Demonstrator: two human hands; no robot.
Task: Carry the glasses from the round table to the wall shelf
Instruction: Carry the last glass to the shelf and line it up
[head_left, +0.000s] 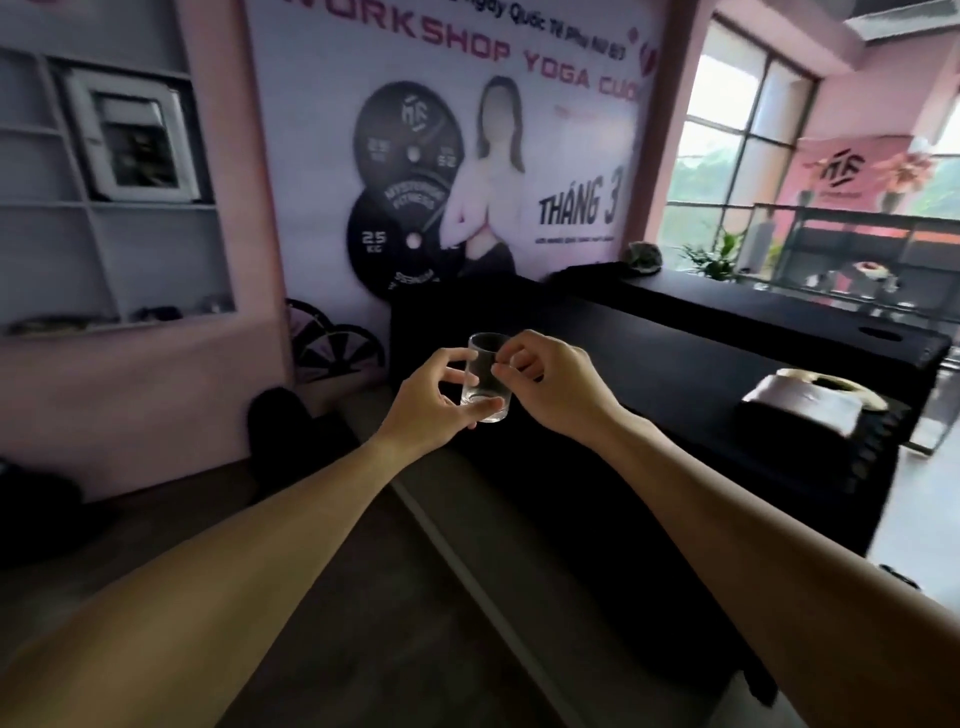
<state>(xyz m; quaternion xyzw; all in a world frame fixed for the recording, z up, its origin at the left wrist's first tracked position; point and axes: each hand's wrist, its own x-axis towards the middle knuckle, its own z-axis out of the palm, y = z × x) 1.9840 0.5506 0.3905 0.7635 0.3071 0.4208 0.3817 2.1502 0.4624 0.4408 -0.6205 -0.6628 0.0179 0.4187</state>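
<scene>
Glass upright, mouth up, axis near vertical | left hand grips base | right hand pinches rim

Both bare forearms stretched forward and converged at chest height. The left hand cupped a small glass from its side and base, while the right hand pinched its upper edge with curled fingers.

Left: open air is lying toward the recessed grey wall shelf.
Right: long black padded bench is blocking.
</scene>
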